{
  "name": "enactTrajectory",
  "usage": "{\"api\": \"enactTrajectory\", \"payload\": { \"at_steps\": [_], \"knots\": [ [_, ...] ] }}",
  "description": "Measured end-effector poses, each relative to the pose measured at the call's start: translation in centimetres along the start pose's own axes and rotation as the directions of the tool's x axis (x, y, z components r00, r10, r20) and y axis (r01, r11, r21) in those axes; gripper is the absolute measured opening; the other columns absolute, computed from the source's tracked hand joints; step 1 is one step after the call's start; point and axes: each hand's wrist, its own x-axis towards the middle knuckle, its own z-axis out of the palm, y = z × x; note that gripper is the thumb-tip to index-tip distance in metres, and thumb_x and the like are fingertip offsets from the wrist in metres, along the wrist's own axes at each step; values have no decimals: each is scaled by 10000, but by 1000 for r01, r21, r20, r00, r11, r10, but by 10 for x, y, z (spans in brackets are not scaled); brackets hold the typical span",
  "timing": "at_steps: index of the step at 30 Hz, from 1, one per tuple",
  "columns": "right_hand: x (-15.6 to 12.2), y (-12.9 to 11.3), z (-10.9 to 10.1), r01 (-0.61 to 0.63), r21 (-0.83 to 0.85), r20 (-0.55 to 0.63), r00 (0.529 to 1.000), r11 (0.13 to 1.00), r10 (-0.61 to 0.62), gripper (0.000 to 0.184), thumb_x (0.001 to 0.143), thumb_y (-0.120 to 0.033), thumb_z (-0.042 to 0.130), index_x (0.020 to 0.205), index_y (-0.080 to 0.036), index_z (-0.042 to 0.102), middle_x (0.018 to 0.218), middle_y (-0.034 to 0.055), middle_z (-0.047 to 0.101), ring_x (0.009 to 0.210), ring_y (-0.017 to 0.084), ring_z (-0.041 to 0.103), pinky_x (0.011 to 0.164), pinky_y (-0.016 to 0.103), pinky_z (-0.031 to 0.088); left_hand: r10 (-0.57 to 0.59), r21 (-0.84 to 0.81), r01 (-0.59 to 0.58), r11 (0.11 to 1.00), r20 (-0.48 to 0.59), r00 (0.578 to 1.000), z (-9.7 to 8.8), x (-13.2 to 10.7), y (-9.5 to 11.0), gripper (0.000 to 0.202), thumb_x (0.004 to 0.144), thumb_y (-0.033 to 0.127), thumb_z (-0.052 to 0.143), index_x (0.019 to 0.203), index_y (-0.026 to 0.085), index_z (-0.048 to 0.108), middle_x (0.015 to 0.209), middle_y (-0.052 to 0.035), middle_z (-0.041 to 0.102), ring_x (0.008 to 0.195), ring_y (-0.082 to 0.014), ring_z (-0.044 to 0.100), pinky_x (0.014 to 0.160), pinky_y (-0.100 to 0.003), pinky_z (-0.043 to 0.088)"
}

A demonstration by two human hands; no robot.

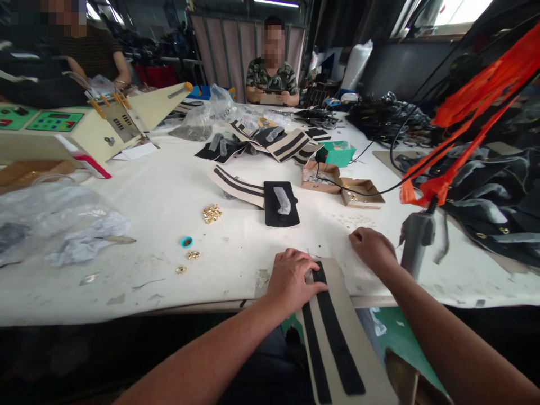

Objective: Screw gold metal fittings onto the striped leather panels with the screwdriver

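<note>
A long beige panel with two black strips (343,315) hangs over the table's near edge toward me. My left hand (293,281) grips its far end, thumb and fingertips on the black strips. To the right, my right hand (373,250) is low over the white table with its fingers pinched together; whatever is in them is hidden. Just beyond it lie scattered tiny clear pieces (354,219). A black flap with a plastic-wrapped part (291,216), joined to another striped beige panel (240,187), lies farther off.
Gold metal fittings (211,214) form a pile at left, near a small blue cap (186,242). Cardboard boxes (363,194) stand beyond my right hand. A grey-handled tool (417,239) hangs from orange wrapping at right. A beige machine (80,135) is at left; two people sit across.
</note>
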Motion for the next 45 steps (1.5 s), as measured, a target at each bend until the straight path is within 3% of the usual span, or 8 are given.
{"api": "enactTrajectory", "payload": {
  "at_steps": [6, 10, 13, 15, 22, 36, 42, 45],
  "knots": [
    [-28, -12, -12, 73, 211, 118, 988, 975, -99, 256, 1004, -393, 539, 928, -221, 713, 859, 49, 737, 767, 217, 662, 684, 295, 439, 2, 4, -2, 1000, 18, 1000, 0, -1, 2, 387, 717, 426, 997, 990, 252, 785, 1141, -10, 793, 1151, -291, 637, 993, -484, 444],
    [-63, -29, -15, 146, 431, 287, 914, 890, -288, 316, 1013, -499, 549, 963, -237, 718, 762, -12, 698, 676, 176, 642, 656, 263, 482, 4, 22, -5, 1000, 29, 1000, -1, -1, 4, 395, 732, 445, 986, 1015, 257, 785, 1142, -18, 794, 1166, -294, 629, 993, -472, 444],
    [-80, -42, -11, 209, 565, 279, 862, 798, -423, 267, 993, -458, 585, 926, -237, 718, 862, -1, 719, 789, 187, 651, 739, 273, 484, 2, 50, -4, 999, 36, 999, -1, -1, 5, 372, 748, 441, 973, 1008, 257, 780, 1124, -21, 792, 1157, -295, 625, 973, -466, 448],
    [-85, -47, -6, 248, 567, 244, 860, 785, -448, 239, 979, -421, 590, 889, -238, 714, 898, 10, 715, 836, 199, 651, 777, 289, 474, 3, 63, -5, 998, 38, 999, 0, -1, 5, 370, 748, 451, 970, 989, 249, 775, 1117, -19, 791, 1151, -293, 625, 966, -466, 448],
    [-90, -50, 2, 268, 532, 216, 874, 803, -435, 247, 945, -435, 571, 846, -245, 695, 900, 36, 688, 859, 234, 638, 780, 342, 443, 0, 69, -3, 998, 44, 999, -1, 0, 5, 403, 733, 475, 976, 1001, 249, 777, 1112, -4, 789, 1153, -283, 623, 964, -465, 444],
    [-83, -53, 3, 63, 572, 303, 910, 818, -282, 234, 828, -449, 674, 778, -228, 730, 687, -7, 702, 673, 206, 629, 620, 309, 414, 9, 47, -10, 999, 22, 1000, 1, -1, 4, 384, 734, 450, 979, 987, 242, 780, 1123, -15, 792, 1150, -286, 627, 961, -465, 448],
    [-95, -53, -1, 85, 610, 225, 935, 788, -274, 310, 939, -487, 610, 890, -225, 771, 845, 25, 767, 817, 237, 692, 749, 327, 491, 13, 36, -13, 999, 11, 1000, -1, -1, 5, 373, 729, 421, 987, 985, 239, 786, 1129, -18, 793, 1142, -287, 633, 963, -468, 455],
    [-109, -49, -12, 121, 630, 47, 980, 767, -193, 342, 974, -517, 603, 991, -222, 776, 866, 41, 761, 781, 231, 695, 729, 334, 527, 17, 23, -17, 1000, 0, 1000, -1, -1, 5, 380, 720, 424, 997, 982, 243, 789, 1125, -16, 798, 1132, -284, 640, 960, -466, 455]
  ]
}}
